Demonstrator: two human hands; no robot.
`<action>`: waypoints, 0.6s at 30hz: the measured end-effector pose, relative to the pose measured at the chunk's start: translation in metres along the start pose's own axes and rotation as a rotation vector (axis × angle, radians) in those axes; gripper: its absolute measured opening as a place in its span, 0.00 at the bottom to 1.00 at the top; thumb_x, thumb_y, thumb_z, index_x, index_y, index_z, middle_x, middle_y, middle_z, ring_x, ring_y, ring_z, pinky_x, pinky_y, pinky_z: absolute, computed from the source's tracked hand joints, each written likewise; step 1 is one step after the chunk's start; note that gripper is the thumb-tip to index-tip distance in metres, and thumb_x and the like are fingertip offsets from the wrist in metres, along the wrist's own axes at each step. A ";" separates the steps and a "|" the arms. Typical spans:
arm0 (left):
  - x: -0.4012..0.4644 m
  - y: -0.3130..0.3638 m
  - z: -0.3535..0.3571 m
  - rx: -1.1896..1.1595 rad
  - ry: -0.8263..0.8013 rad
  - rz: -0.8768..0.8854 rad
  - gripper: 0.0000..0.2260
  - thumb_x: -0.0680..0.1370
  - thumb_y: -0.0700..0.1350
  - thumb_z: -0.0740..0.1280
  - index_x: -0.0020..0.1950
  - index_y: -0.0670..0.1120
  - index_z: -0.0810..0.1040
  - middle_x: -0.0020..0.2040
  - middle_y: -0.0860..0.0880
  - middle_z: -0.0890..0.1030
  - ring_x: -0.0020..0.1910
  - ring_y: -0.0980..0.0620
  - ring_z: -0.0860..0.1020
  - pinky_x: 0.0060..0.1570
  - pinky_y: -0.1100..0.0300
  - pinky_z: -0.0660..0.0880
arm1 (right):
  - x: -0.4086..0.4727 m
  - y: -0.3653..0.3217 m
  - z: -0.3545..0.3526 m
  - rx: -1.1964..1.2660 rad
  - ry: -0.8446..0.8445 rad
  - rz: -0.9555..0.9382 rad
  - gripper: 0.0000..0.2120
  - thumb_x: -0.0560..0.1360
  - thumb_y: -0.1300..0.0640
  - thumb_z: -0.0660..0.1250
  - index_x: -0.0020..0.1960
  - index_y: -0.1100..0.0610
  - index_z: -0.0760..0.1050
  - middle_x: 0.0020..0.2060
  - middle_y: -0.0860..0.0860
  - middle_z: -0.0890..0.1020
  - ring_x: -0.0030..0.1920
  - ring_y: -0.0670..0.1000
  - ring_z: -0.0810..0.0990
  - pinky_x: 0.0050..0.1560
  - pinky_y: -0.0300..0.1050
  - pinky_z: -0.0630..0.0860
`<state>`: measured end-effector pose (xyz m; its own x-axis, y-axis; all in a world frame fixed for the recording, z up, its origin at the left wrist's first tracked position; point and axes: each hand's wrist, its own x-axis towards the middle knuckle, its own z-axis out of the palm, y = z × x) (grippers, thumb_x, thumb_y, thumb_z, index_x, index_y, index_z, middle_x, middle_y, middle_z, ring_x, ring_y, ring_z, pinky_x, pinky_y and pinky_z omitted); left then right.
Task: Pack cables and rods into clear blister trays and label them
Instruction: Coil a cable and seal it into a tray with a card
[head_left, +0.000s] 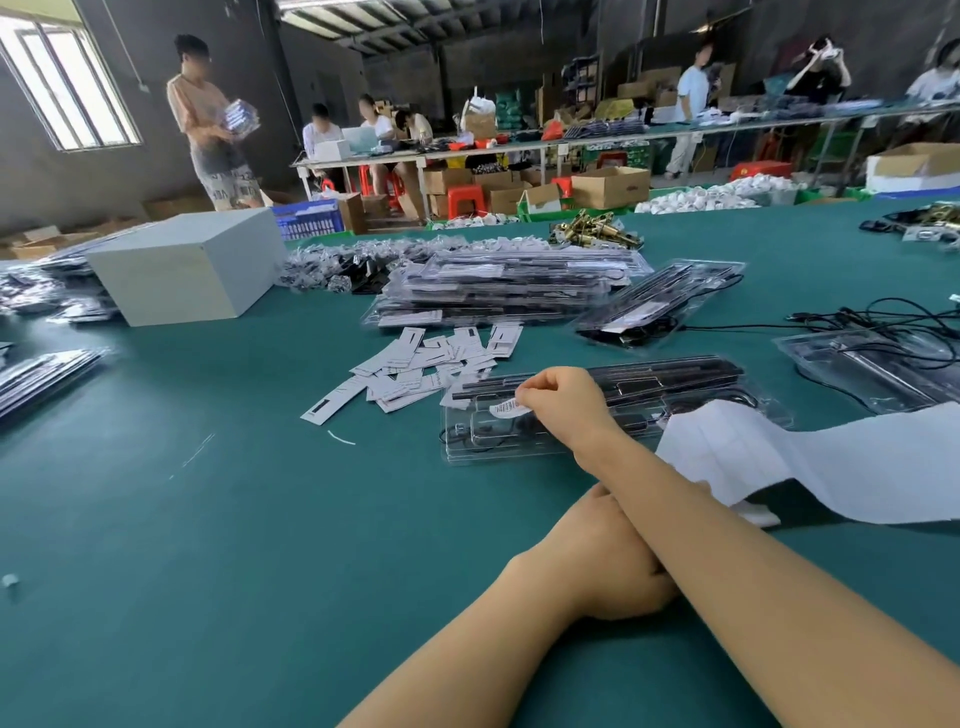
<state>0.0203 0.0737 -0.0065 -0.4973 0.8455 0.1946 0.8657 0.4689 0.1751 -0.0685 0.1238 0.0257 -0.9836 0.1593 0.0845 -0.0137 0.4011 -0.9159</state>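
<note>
A: Which container is being worked on, and what is being held in it?

B: A clear blister tray (613, 410) is lying on the green table (208, 519). Black rods are being held in its far channels and a coiled black cable in its near-left pocket. Its long axis is running left to right across the view, tilted slightly away at the right end.

A: How are the hands being used?

B: A barcode label (510, 408) is being pinched between thumb and fingertips of the right hand (563, 402), over the tray's left part; whether the label is already touching the plastic cannot be told. The left hand (618, 561) is being crossed under the right forearm, nearer the viewer than the tray; its fingers are hidden, so its state cannot be told.

A: What is lying around the tray?

B: Loose paper cards (426, 364) are scattered just beyond its left end. A stack of packed trays (498, 286) is lying farther back, with a grey box (192, 265) to the left of that. A white backing sheet (810, 467) is overlapping the tray's near-right corner. Another open tray (862, 369) with loose black cables (883, 317) is lying to the right.
</note>
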 end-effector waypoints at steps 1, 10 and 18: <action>0.000 -0.001 0.000 0.044 -0.023 0.013 0.26 0.81 0.46 0.59 0.78 0.46 0.57 0.77 0.47 0.60 0.77 0.47 0.53 0.75 0.53 0.47 | -0.001 0.002 0.001 -0.019 0.005 -0.020 0.07 0.73 0.59 0.68 0.37 0.50 0.77 0.36 0.45 0.80 0.41 0.46 0.77 0.38 0.39 0.70; 0.000 -0.001 0.002 0.075 -0.076 0.002 0.26 0.82 0.47 0.56 0.79 0.47 0.53 0.79 0.49 0.53 0.78 0.48 0.48 0.75 0.52 0.44 | 0.001 0.012 -0.002 -0.043 -0.034 -0.085 0.02 0.73 0.58 0.70 0.44 0.54 0.77 0.39 0.48 0.79 0.40 0.44 0.76 0.38 0.35 0.70; -0.001 -0.001 0.002 0.105 -0.086 0.018 0.25 0.82 0.47 0.56 0.78 0.47 0.54 0.79 0.48 0.54 0.78 0.47 0.48 0.75 0.51 0.43 | 0.002 0.014 0.000 -0.064 -0.018 -0.117 0.03 0.73 0.57 0.70 0.44 0.54 0.76 0.36 0.46 0.78 0.38 0.42 0.74 0.36 0.34 0.68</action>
<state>0.0202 0.0734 -0.0085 -0.4789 0.8706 0.1127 0.8779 0.4738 0.0697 -0.0711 0.1295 0.0129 -0.9790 0.0927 0.1815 -0.1172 0.4726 -0.8734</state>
